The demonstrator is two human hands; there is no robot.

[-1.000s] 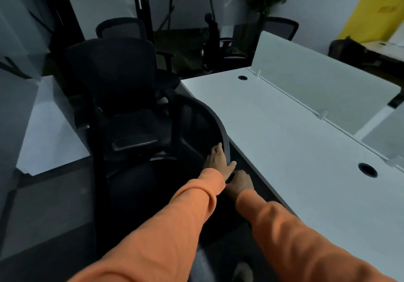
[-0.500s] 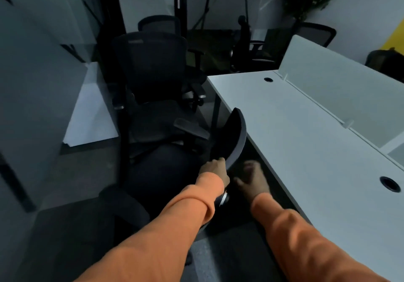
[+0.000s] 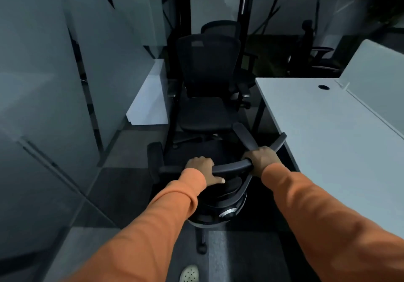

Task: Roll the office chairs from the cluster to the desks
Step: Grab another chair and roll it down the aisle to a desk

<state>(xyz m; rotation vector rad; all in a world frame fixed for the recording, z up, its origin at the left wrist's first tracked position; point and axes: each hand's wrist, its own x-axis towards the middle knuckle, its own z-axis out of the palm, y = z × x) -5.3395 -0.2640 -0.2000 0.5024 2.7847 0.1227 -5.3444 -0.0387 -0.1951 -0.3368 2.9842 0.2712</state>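
Observation:
A black office chair (image 3: pixel 227 196) stands right in front of me, seen from behind and above. My left hand (image 3: pixel 202 170) grips the top rim of its backrest, thumb on the near side. My right hand (image 3: pixel 262 156) grips the same rim further right. Beyond it a second black mesh chair (image 3: pixel 207 89) faces me, and a third chair (image 3: pixel 220 26) stands behind that one. The white desk (image 3: pixel 317 133) runs along the right, its edge close to my right hand.
Grey glass partitions (image 3: pixel 54 84) line the left side. A low white cabinet (image 3: pixel 150 98) sits at the back left. Another dark chair (image 3: pixel 317 58) stands behind the desk's far end. A frosted divider (image 3: pixel 376 73) rises on the desk. My shoe (image 3: pixel 189 274) shows at the bottom.
The chair has turned so its backrest faces me squarely. My right hand, free half a second ago, now grips the backrest rim beside my left. My view has swung left.

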